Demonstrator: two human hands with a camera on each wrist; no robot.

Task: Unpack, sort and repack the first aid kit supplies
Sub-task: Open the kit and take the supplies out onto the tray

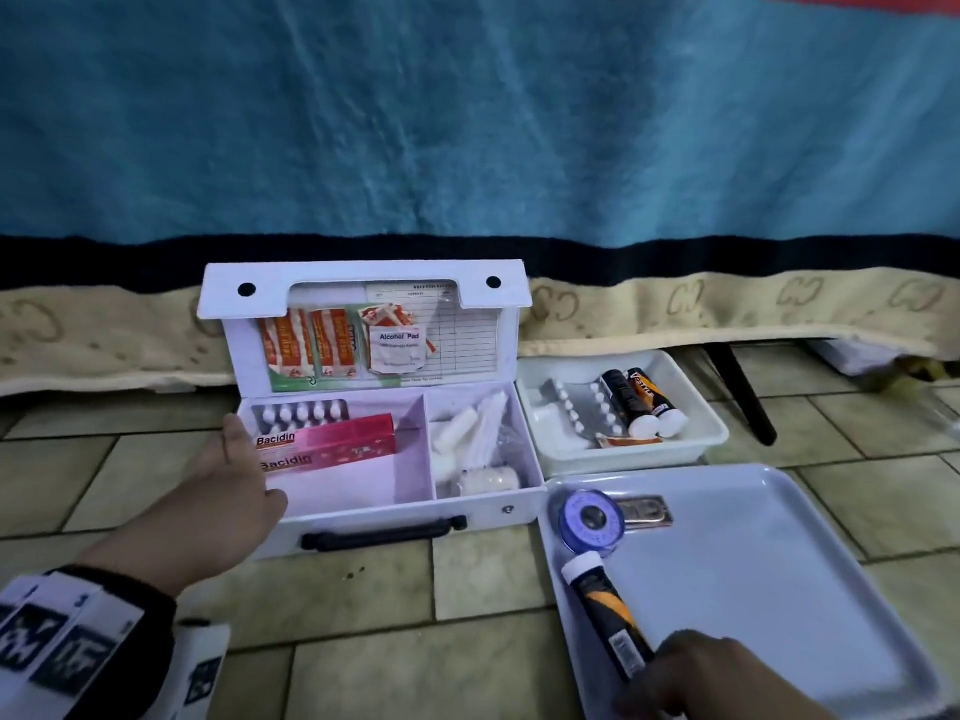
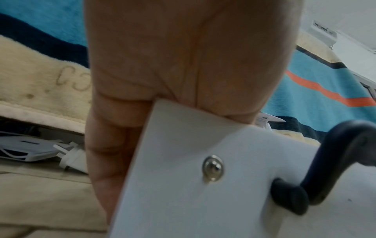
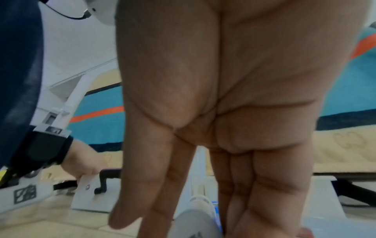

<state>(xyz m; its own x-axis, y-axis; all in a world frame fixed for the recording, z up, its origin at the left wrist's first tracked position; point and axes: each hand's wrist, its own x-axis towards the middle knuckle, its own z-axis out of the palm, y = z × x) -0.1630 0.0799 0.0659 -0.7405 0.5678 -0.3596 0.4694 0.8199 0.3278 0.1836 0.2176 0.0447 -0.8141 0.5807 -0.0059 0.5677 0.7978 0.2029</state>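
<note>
A white first aid kit case (image 1: 405, 506) is seen standing open on the tiled floor (image 1: 337, 631), its lid (image 1: 363, 288) raised against a blue blanket (image 1: 467, 122). A pink Bacidin box (image 1: 324, 441) and a blister pack (image 1: 298, 414) lie in its left compartment, gauze rolls (image 1: 457, 428) in the right. The case's near left corner is held by the left hand (image 1: 236, 491), arm stretched forward, thumb inside the rim, fingers wrapped down the outer wall. Just right of the case, a flat white tray (image 1: 779, 563) carries a blue tape roll (image 1: 592, 519) and a black-and-orange tube (image 1: 605, 615). The tube's near end is touched by the right hand (image 1: 701, 678), fingers extended downward; whether this grip has closed cannot be told. A deeper white bin (image 1: 696, 407) behind holds two more tubes and blister strips.
</note>
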